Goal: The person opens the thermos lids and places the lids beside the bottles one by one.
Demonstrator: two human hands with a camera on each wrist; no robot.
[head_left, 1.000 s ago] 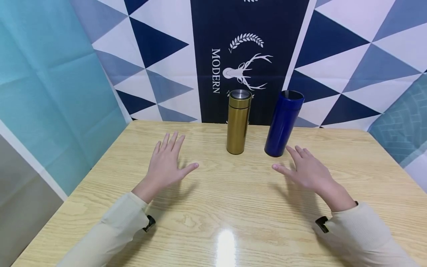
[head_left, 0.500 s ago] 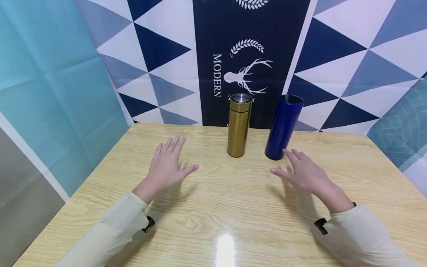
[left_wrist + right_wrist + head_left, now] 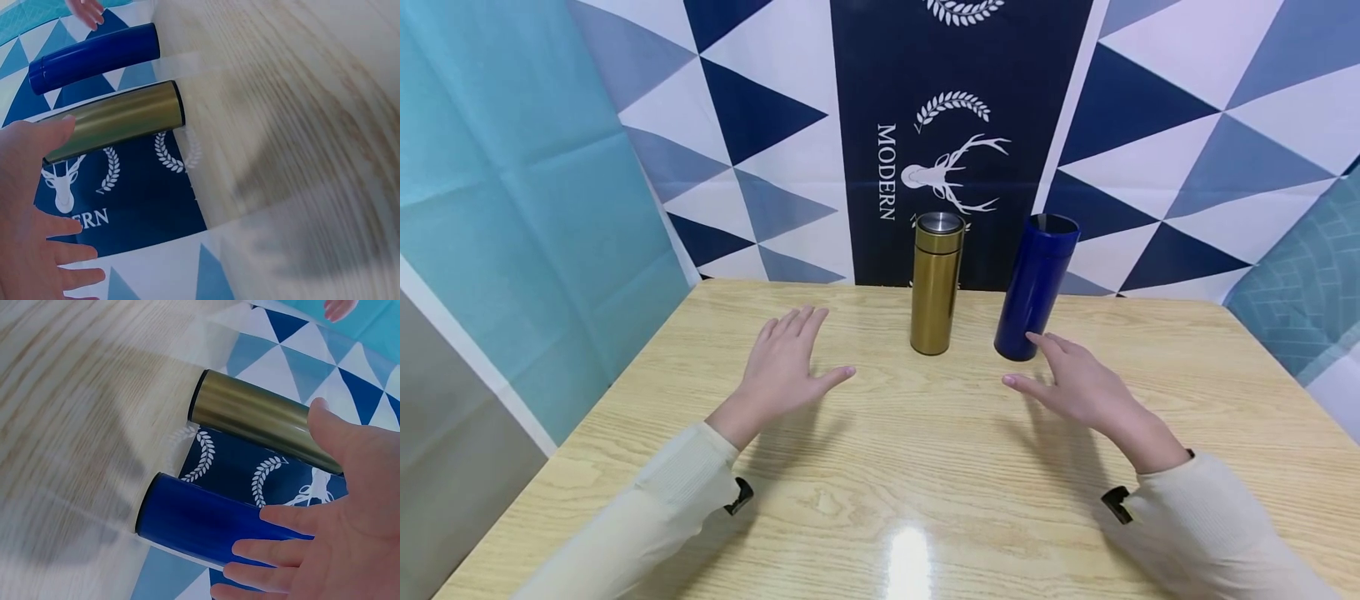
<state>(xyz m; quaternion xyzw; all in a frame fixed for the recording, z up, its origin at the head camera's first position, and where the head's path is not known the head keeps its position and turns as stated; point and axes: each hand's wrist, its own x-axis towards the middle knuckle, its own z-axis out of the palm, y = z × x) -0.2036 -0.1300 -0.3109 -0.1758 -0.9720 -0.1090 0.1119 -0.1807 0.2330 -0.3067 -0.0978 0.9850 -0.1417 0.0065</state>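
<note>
The gold flask (image 3: 936, 300) looks like smooth metal with a satin sheen, its lid top (image 3: 940, 222) silvery and polished; the blue flask (image 3: 1036, 287) is smooth and glossy. The table (image 3: 857, 442) shows wood grain under a shine with a bright glare. The backdrop (image 3: 1172, 75) looks like matt, lightly creased cloth, the sleeves (image 3: 662, 492) like matt fabric.

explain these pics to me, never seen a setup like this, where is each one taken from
No robot here, just a person's bare left hand and right hand. The widest picture comes from a camera on the head, looking forward and down; the other two come from one camera on each wrist, so things look tipped sideways there. On the wooden table stand a gold flask with a silver-topped lid and a blue flask; a deer-printed cloth hangs behind. Neither hand holds anything. The right hand overlaps the blue flask in view, but I can't tell whether they touch.
</note>
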